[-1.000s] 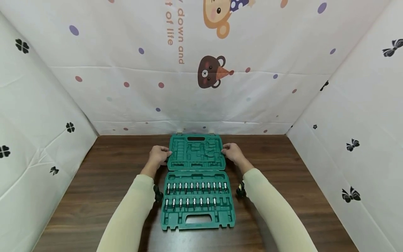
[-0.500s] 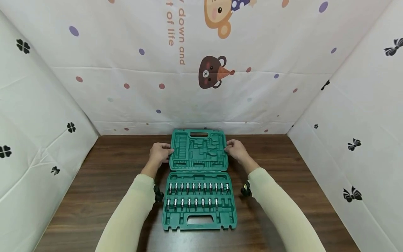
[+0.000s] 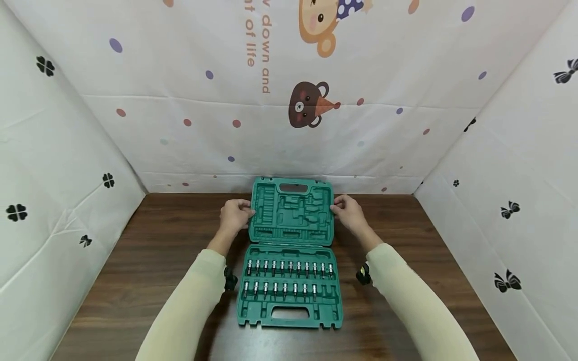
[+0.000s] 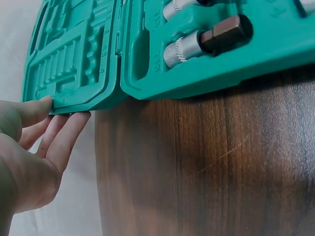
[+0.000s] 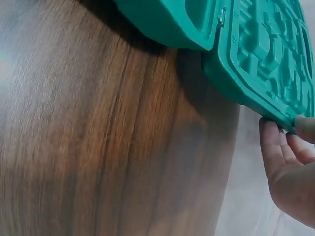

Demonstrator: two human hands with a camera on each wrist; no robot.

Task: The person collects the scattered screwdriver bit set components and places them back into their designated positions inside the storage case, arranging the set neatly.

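Note:
A green plastic socket-set case lies unfolded on the table, its base [image 3: 331, 296] nearest the person. Two rows of silver bit sockets [image 3: 290, 268] sit in the base's slots. Behind it, the hinged lid [image 3: 292, 231] is tilted up, its moulded inner side facing the person. The left hand [image 3: 236, 214] pinches the lid's left edge; in the left wrist view the thumb [image 4: 38, 109] lies on the inner rim and the fingers support the outside. At the opposite edge, the right hand [image 3: 351, 214] pinches the lid the same way, thumb [image 5: 306, 128] inside and fingers behind.
The dark wood-grain table [image 3: 180, 281] extends on both sides of the case. A white printed cloth [image 3: 189, 150] hangs close behind the lid, and similar sheets wall in the left and right. Each wrist carries a small black camera [image 3: 229, 279].
The lid has swung up from lying nearly flat toward upright, both hands rising with it at its edges. The case appears slightly farther right as the head view shifts. The sockets stay in their slots.

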